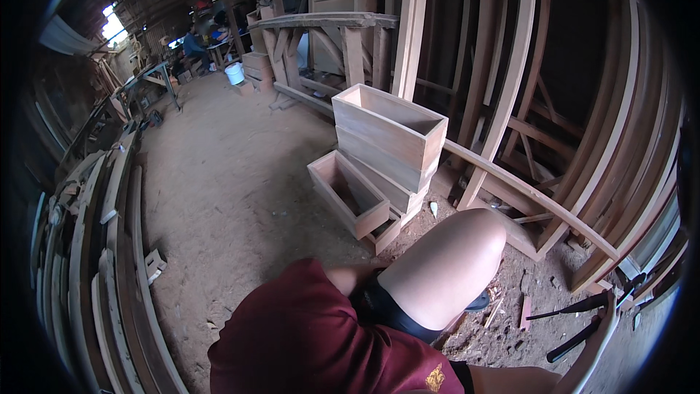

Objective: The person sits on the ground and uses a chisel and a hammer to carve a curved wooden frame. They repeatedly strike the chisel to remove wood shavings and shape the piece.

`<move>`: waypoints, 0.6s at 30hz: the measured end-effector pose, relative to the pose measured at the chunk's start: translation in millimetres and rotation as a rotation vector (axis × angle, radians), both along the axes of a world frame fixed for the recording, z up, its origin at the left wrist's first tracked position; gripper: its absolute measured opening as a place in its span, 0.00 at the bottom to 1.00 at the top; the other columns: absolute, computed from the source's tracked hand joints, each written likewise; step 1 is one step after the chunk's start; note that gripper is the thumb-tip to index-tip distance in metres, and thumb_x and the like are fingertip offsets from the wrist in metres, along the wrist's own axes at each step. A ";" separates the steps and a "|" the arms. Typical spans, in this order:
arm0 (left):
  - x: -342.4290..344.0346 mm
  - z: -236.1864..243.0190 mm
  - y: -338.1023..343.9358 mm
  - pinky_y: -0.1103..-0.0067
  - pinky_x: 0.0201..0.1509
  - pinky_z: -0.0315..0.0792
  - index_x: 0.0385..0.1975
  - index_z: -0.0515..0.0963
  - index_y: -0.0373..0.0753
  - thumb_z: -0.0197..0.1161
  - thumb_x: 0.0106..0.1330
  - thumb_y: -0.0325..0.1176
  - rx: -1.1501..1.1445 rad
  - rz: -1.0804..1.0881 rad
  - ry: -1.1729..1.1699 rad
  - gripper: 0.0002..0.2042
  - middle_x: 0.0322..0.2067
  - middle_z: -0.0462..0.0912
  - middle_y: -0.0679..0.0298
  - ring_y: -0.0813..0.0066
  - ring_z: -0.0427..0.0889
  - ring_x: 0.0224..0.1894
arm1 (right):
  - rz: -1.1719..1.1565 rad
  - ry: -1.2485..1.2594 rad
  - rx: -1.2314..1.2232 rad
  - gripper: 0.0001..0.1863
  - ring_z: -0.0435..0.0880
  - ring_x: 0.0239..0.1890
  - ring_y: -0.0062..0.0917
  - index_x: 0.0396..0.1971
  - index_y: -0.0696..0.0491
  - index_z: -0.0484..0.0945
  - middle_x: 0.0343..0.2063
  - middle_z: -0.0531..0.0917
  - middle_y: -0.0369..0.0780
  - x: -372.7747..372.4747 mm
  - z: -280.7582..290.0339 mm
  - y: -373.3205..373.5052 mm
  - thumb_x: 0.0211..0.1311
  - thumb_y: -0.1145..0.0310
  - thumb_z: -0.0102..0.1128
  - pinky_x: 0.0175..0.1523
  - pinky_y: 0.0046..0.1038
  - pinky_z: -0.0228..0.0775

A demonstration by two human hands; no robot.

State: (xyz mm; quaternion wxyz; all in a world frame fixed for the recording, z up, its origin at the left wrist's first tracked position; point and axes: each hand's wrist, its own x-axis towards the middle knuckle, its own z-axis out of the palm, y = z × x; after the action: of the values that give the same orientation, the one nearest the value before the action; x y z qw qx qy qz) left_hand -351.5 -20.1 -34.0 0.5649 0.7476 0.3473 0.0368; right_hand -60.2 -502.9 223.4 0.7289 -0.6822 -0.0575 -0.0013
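Observation:
My right arm stretches out to the lower right. My right hand (602,325), small and bent by the rim of the picture, is at two dark tools there. One is a thin, pointed dark tool (572,310); the other shows a thick black handle (572,341). Whether my fingers grip either one is unclear. My left forearm (350,277) passes behind my raised bare thigh, which hides my left hand. Just beyond my knee stands a stack of open wooden boxes (383,135), with another narrow box (350,193) resting tilted against its left side.
Long boards (98,270) lie piled along the left. Wooden frames (510,102) lean at the right, with a low rail (536,193) across them. A workbench (324,22) stands behind the boxes. Farther back are a white bucket (234,73) and a seated person (195,45).

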 end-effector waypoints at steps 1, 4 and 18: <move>2.3 -0.8 -2.0 0.80 0.31 0.67 0.23 0.77 0.38 0.58 0.65 0.43 -0.006 0.001 -0.004 0.15 0.22 0.76 0.66 0.76 0.74 0.26 | -0.010 -0.005 -0.003 0.17 0.54 0.12 0.08 0.35 0.49 0.81 0.14 0.62 0.24 2.4 -0.4 -0.6 0.57 0.52 0.66 0.17 0.16 0.46; 2.8 -1.5 -6.8 0.80 0.31 0.66 0.23 0.76 0.38 0.58 0.65 0.43 -0.027 0.011 -0.011 0.15 0.22 0.76 0.67 0.77 0.74 0.26 | -0.074 -0.032 -0.018 0.16 0.54 0.11 0.08 0.34 0.49 0.81 0.13 0.61 0.24 9.6 -8.4 -0.2 0.57 0.52 0.66 0.17 0.16 0.46; 7.2 227.9 22.4 0.81 0.36 0.69 0.29 0.77 0.38 0.57 0.67 0.43 0.138 0.008 -0.767 0.14 0.27 0.78 0.65 0.78 0.76 0.31 | 0.043 -0.098 -0.127 0.13 0.58 0.11 0.09 0.37 0.49 0.79 0.14 0.64 0.26 -16.2 23.4 67.4 0.58 0.57 0.65 0.15 0.16 0.51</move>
State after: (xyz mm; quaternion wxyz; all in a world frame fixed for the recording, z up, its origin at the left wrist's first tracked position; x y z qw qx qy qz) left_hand -344.3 2.2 193.9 0.6020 0.7144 0.1105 0.3392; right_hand -76.4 -435.5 246.9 0.6802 -0.7248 -0.1078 -0.0156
